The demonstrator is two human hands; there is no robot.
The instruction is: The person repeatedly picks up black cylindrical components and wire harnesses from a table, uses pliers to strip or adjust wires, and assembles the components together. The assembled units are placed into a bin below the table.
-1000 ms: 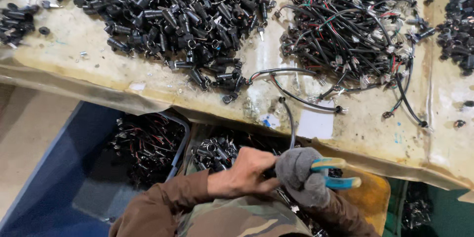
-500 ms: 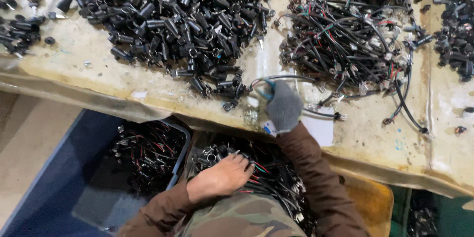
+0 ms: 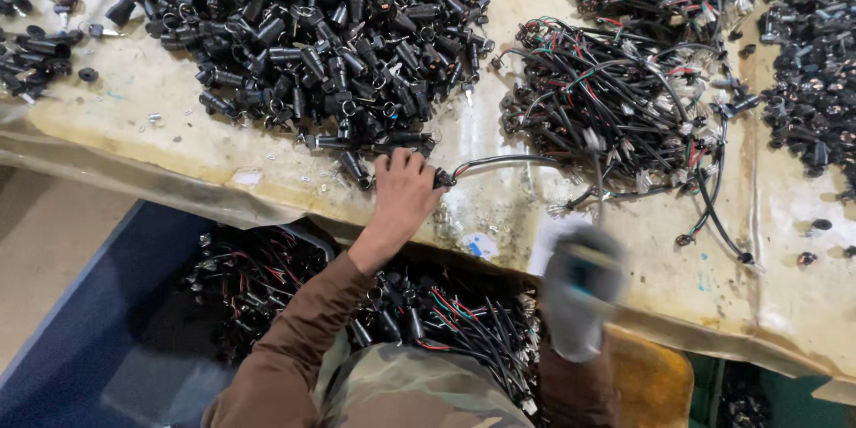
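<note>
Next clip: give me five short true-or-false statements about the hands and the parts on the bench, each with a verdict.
1. The left hand is bare and rests at the near edge of the pile of black cylindrical parts. True.
2. The right hand wears a grey glove. True.
3. The right hand grips the single wired part. False: it is blurred, near the bench edge, away from it.
4. The bundle of wire harnesses is all yellow. False: mostly black, some red and green.
5. The sleeves are brown. True.

1. Left hand [image 3: 403,192]: bare, no glove; brown long sleeve to wrist.
2. Right hand [image 3: 578,290]: grey knit glove, blurred; dark brown sleeve below.
3. Lap: camo-pattern fabric, green/tan/brown patches; garment type can't tell.
</note>
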